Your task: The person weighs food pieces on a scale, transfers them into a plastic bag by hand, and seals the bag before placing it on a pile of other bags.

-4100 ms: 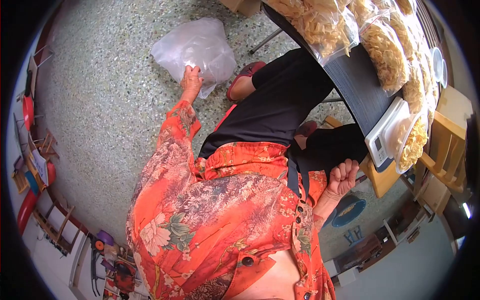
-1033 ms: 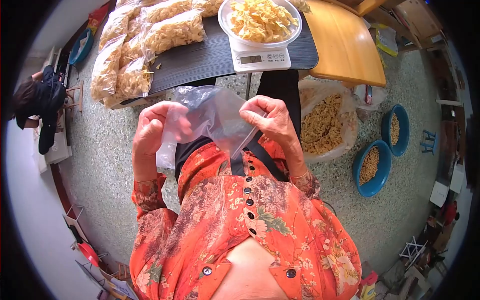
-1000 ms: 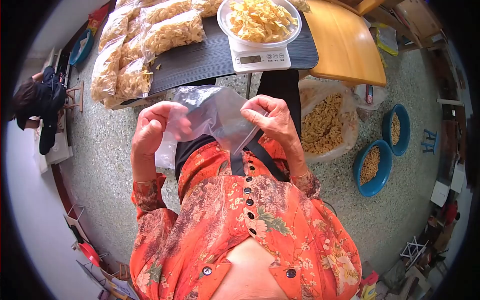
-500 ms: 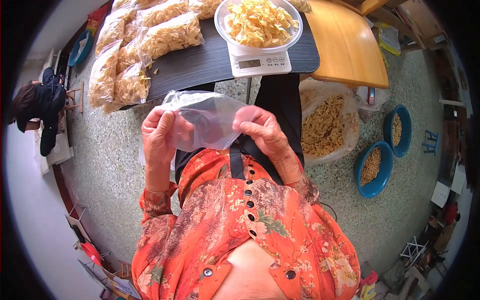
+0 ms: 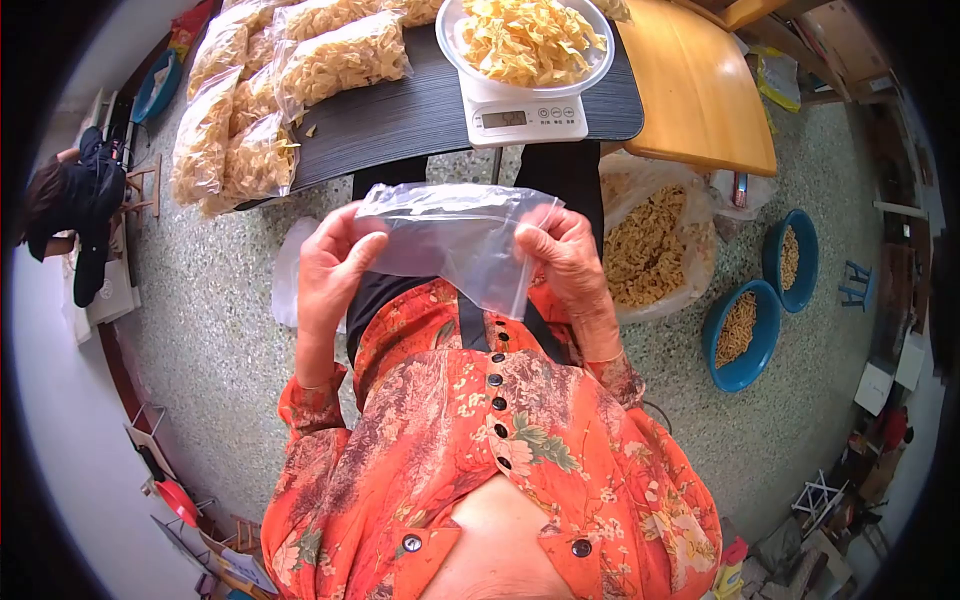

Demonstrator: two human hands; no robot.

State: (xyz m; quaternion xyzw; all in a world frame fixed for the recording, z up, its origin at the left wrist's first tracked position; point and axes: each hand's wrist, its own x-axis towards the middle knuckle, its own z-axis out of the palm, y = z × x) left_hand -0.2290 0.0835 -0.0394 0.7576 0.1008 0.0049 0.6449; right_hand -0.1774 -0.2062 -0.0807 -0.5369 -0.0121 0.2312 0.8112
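A clear plastic bag (image 5: pixel 450 245) is stretched out flat above my lap, with nothing visible inside it. My left hand (image 5: pixel 338 258) pinches its left end between thumb and fingers. At the right end, my right hand (image 5: pixel 568 255) grips the bag, and one corner hangs down below that hand. Beyond the bag, at the table's near edge, stands a white digital scale (image 5: pixel 525 119) with a lit display I cannot read for certain. On it sits a white plastic bowl (image 5: pixel 452 42) heaped with pale yellow dried flakes (image 5: pixel 530 40).
Filled clear bags (image 5: pixel 345 60) lie piled on the dark table (image 5: pixel 380 130). A wooden chair (image 5: pixel 695 90) adjoins it. Right of my legs stands a large open sack (image 5: pixel 650 240) of brownish pieces, then two blue basins (image 5: pixel 742 335). Another person (image 5: pixel 85 200) sits far left.
My hands have moved apart, pulling the bag wider and flatter. My right hand has shifted to the right, and the bag's lower right corner now hangs free.
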